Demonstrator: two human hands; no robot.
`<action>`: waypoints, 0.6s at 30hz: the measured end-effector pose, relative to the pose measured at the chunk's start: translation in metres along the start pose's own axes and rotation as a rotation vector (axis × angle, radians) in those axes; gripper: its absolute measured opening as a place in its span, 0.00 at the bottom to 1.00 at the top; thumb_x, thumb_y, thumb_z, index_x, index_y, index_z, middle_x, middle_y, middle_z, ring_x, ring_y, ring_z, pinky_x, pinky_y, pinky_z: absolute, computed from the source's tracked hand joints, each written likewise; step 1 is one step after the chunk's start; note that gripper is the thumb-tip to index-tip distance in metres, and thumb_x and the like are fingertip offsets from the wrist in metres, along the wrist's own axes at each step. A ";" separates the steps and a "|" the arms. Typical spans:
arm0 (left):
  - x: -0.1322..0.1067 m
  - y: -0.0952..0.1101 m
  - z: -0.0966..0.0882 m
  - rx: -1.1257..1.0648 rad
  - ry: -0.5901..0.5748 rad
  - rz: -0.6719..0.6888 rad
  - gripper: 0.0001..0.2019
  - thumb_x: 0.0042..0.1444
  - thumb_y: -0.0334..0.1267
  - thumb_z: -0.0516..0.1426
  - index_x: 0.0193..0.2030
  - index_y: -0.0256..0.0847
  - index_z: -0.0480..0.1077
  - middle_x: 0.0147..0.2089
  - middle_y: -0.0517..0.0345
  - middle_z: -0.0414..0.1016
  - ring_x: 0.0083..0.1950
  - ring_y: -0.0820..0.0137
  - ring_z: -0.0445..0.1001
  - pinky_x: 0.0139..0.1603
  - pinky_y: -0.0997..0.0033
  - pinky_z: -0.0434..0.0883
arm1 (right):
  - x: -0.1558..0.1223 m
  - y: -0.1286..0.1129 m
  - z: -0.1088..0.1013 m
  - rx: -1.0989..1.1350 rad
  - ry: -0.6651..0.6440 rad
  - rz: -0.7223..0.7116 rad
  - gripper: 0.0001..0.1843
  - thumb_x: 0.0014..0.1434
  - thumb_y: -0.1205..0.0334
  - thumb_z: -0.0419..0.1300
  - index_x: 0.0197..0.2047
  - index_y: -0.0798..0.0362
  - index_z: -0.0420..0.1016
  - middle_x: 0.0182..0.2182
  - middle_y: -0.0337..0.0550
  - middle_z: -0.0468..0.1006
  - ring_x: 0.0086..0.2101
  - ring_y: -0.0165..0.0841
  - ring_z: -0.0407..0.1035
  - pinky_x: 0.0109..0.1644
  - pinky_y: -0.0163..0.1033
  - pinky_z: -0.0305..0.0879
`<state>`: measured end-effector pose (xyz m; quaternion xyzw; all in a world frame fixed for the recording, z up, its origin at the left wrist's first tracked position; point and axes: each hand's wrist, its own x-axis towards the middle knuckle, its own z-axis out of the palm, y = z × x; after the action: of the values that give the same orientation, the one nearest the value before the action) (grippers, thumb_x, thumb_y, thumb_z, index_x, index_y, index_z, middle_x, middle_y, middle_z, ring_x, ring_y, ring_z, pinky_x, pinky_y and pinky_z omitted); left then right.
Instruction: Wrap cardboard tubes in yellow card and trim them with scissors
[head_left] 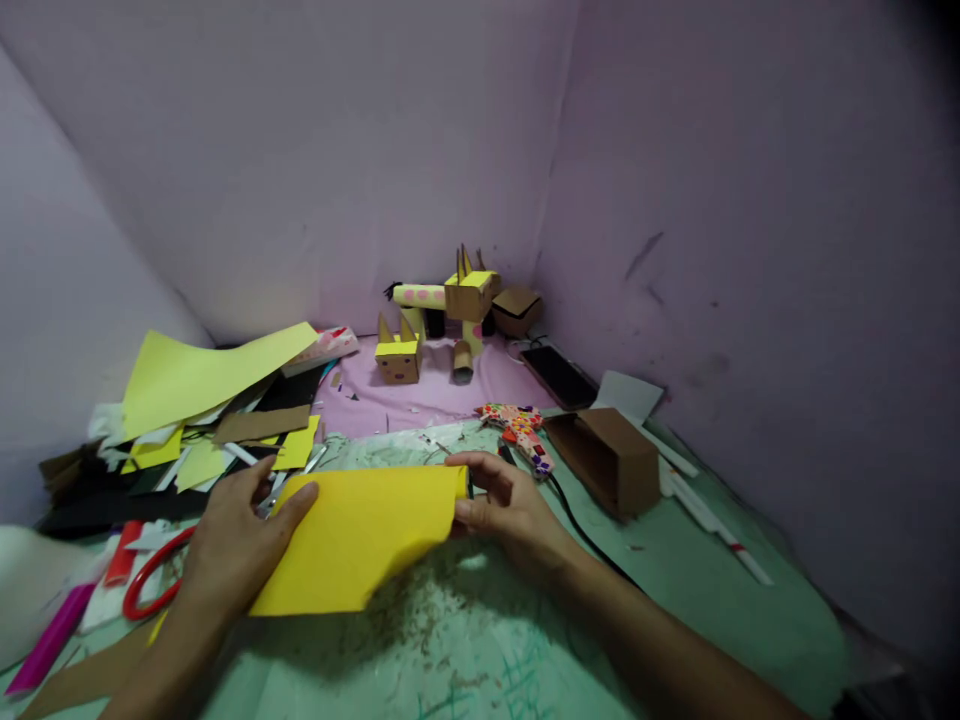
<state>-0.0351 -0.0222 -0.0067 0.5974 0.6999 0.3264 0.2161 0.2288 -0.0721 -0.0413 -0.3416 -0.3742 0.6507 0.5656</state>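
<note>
A sheet of bright yellow paper (360, 530) is held above the green tabletop between my two hands. My left hand (244, 535) grips its left side, the thumb lying on top near the upper corner. At the right end my right hand (506, 505) pinches the sheet, where its edge is curled round into a narrow roll; a dark bit shows at the roll's end. The sheet's lower right part bends away in shadow. Scissors with red handles (154, 575) lie just left of my left wrist, their blades partly hidden by that hand.
A patterned glue gun (517, 430) with a black cord lies beyond my right hand, beside an open cardboard box (611, 460). A phone (559, 375) rests farther back. Small cardboard animal heads (399, 360) stand near the wall. Paper scraps (202, 390) pile up on the left.
</note>
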 end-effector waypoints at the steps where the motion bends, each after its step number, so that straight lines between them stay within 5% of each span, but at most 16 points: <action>1: -0.005 0.000 0.000 0.038 0.042 0.102 0.31 0.47 0.56 0.58 0.52 0.35 0.68 0.61 0.34 0.63 0.64 0.37 0.58 0.63 0.37 0.53 | 0.000 -0.001 0.000 0.009 0.016 -0.007 0.24 0.40 0.60 0.73 0.42 0.49 0.75 0.38 0.38 0.76 0.29 0.31 0.73 0.34 0.39 0.72; 5: -0.031 0.002 0.005 0.146 -0.021 0.838 0.31 0.59 0.56 0.49 0.65 0.43 0.56 0.62 0.44 0.65 0.63 0.50 0.63 0.61 0.48 0.61 | 0.002 -0.002 0.000 0.001 0.101 -0.039 0.24 0.39 0.58 0.73 0.41 0.51 0.74 0.35 0.37 0.76 0.27 0.30 0.73 0.31 0.37 0.70; 8: -0.044 0.011 0.016 0.284 0.101 1.203 0.31 0.55 0.45 0.58 0.64 0.36 0.57 0.53 0.39 0.70 0.54 0.51 0.69 0.57 0.48 0.64 | 0.004 0.002 0.001 -0.011 0.158 -0.028 0.25 0.37 0.58 0.74 0.39 0.52 0.74 0.34 0.37 0.76 0.26 0.30 0.72 0.33 0.39 0.70; 12: -0.048 0.022 0.035 0.264 0.157 1.325 0.22 0.51 0.24 0.55 0.54 0.40 0.66 0.38 0.48 0.72 0.38 0.61 0.70 0.41 0.58 0.70 | 0.008 0.009 0.008 -0.007 0.224 0.031 0.25 0.31 0.58 0.76 0.34 0.53 0.74 0.31 0.38 0.77 0.25 0.30 0.71 0.33 0.40 0.70; 18: -0.056 0.029 0.050 0.193 0.181 1.409 0.19 0.48 0.20 0.52 0.47 0.37 0.68 0.33 0.48 0.73 0.33 0.64 0.70 0.32 0.65 0.70 | 0.008 0.015 0.017 0.214 0.238 0.110 0.27 0.27 0.55 0.78 0.29 0.54 0.73 0.26 0.37 0.78 0.28 0.30 0.72 0.36 0.37 0.69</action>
<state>0.0302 -0.0652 -0.0256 0.8942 0.1889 0.3735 -0.1587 0.2060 -0.0674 -0.0460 -0.3739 -0.2139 0.6720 0.6024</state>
